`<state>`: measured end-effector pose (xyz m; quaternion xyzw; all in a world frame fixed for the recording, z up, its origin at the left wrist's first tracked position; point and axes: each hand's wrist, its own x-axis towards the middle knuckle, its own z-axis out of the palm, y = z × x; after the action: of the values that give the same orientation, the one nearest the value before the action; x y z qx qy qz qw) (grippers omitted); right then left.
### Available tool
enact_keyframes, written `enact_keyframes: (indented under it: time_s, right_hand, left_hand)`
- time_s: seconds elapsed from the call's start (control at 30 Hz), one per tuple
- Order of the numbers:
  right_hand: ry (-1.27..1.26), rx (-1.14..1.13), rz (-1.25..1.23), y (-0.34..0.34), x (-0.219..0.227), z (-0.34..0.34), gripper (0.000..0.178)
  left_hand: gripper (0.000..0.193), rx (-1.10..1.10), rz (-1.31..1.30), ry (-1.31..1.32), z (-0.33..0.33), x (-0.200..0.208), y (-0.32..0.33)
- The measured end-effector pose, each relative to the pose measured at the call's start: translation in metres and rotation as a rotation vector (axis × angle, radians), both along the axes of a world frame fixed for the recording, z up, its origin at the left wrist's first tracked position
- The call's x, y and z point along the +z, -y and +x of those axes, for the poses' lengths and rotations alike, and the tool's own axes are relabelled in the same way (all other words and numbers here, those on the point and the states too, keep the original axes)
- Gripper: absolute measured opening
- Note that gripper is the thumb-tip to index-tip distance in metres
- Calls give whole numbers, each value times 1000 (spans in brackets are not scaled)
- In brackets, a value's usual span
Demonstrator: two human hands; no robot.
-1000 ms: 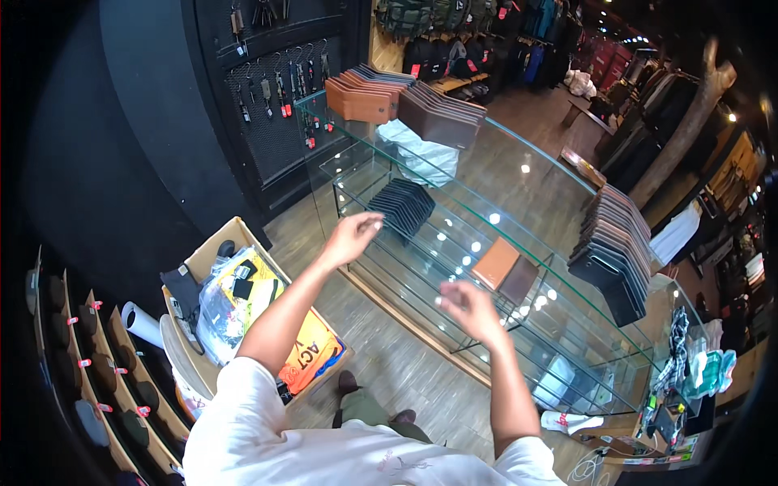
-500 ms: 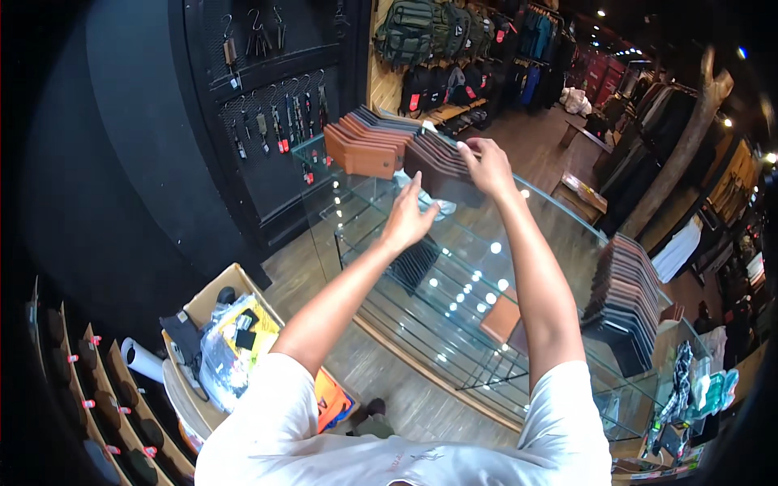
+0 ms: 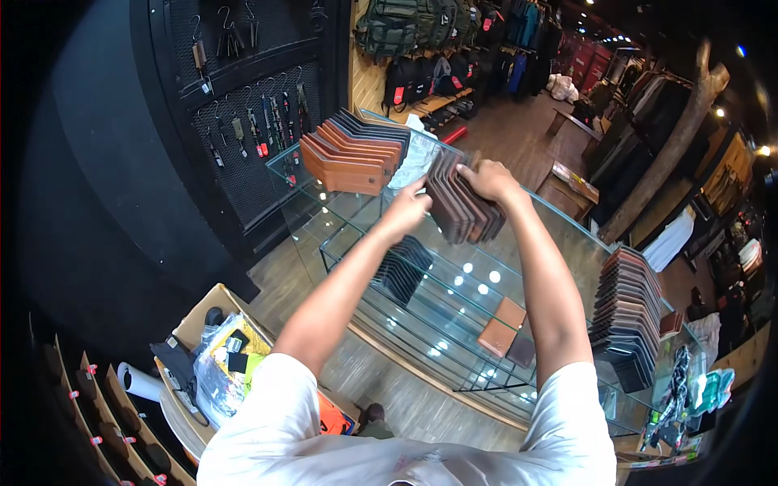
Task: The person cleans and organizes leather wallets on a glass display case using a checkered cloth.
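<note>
Between my two hands is a row of dark brown wallets (image 3: pixel 455 202), slightly smeared by motion, over the glass display case (image 3: pixel 320 212). My right hand (image 3: pixel 492 181) grips the row's right side, its thumb toward the wallets. At their left edge, my left hand (image 3: pixel 407 211) presses with its fingers. To the left, a second row of wallets (image 3: pixel 344 168), tan in front and dark behind, stands on the glass. A pale, crumpled cloth (image 3: pixel 415 158) lies between the two rows.
Another long row of wallets (image 3: pixel 628 312) stands on the case at right. Black wallets (image 3: pixel 403 271) and a tan wallet (image 3: pixel 502 326) show below the glass top. At lower left is a cardboard box (image 3: pixel 198 312) of packaged goods. Backpacks (image 3: pixel 397 28) hang behind.
The dark brown wallets have shifted right, away from the tan row, with both hands at their sides. More of the pale cloth shows. My view has turned slightly right.
</note>
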<state>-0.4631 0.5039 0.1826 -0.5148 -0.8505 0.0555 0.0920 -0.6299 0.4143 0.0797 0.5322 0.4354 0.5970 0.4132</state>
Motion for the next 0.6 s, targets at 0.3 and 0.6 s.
enact_keyframes:
  time_s: [0.3, 0.6]
  right_hand:
    - [-169, -89, -192, 40, 0, 24, 61]
    - [-218, 219, 190, -8, 29, -75, 48]
  left_hand:
    - [34, -43, -138, 136, -18, 2, -30]
    - [11, 706, 211, -131, -70, -5, 81]
